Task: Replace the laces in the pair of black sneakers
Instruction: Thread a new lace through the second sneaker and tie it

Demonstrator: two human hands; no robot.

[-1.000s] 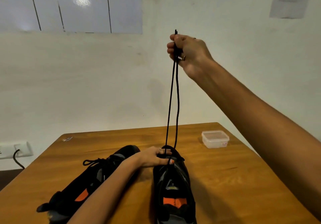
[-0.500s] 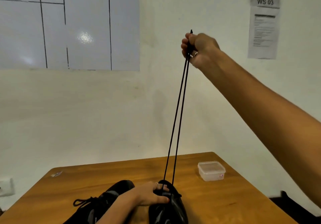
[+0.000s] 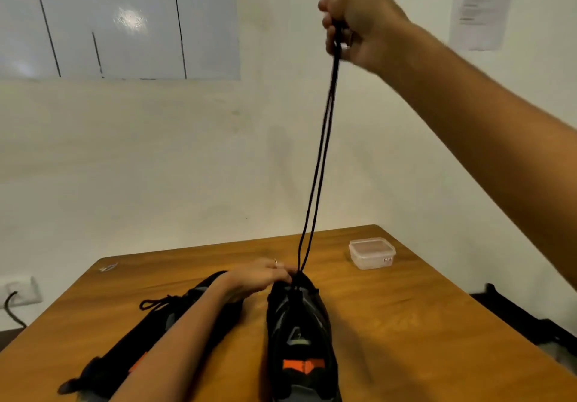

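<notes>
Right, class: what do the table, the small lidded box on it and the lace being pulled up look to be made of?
Table: wood or wood veneer, going by the brown grain, with a light sheen. Box: clear, slightly cloudy plastic, since it is see-through. Lace: thin, round black cord, matte, probably woven textile; the weave is too fine to see.

Evenly, warmly lit from above; bright glare patch on the whiteboard (image 3: 129,20). Soft shadows on the worktop (image 3: 406,323). Slightly blurred throughout, with wide-angle bending toward the edges.
</notes>
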